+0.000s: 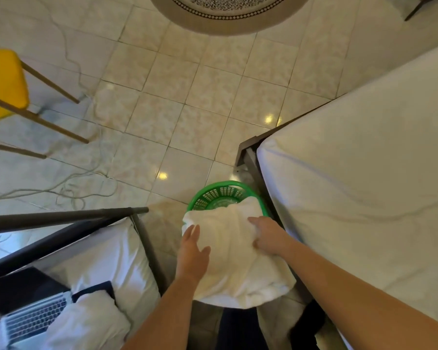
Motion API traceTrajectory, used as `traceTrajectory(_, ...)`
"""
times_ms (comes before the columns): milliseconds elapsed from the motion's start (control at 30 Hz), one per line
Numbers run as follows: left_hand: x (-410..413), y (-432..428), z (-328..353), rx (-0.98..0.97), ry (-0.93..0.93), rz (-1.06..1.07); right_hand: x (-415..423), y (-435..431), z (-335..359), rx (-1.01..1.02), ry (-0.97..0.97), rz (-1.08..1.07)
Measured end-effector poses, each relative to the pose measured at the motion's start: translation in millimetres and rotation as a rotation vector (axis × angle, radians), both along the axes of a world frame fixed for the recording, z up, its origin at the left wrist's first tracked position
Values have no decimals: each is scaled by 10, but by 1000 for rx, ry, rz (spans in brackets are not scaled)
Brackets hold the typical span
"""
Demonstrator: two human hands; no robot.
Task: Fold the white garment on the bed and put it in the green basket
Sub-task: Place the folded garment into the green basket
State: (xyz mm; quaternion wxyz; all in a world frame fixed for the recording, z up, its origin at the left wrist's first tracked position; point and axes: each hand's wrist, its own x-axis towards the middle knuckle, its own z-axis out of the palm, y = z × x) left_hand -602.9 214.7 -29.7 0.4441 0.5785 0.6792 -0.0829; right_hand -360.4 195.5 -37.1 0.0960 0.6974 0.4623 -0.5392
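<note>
Green mesh shows only along the far rim of the basket [221,191], which stands on the tiled floor [187,97] in the narrow gap between two beds. The rim at three o'clock sits just beside the dark frame of the right bed [364,173]. At nine o'clock a strip of floor separates it from the metal post of the left bed [106,258]. Beyond the basket, from ten to one o'clock, the tiles lie open up to a round rug [228,13] at the top edge of the view.

One white garment [235,269], folded into a thick pad, lies over the basket and hides all but the far part of the rim. Its long axis runs roughly from twelve to six o'clock. The far end dips inside the basket, and the near end hangs past the rim toward the person.

Both hands are on it. The left hand [194,248] lies flat on the edge at nine o'clock, with its fingers straight and slightly spread. The right hand [266,236] is on the side at two o'clock, and its fingers curl into the cloth and grip it.

One laptop [33,322] rests on the left bed at seven o'clock. One yellow stool [3,82] with wooden legs stands at ten o'clock. Loose cables [86,178] trail over the tiles between the stool and the left bed.
</note>
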Motion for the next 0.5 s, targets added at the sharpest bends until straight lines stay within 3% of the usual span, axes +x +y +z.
traceTrajectory(500, -92, 417, -1283, -118, 2, -45, -107, 319, -1141, -34, -101, -41)
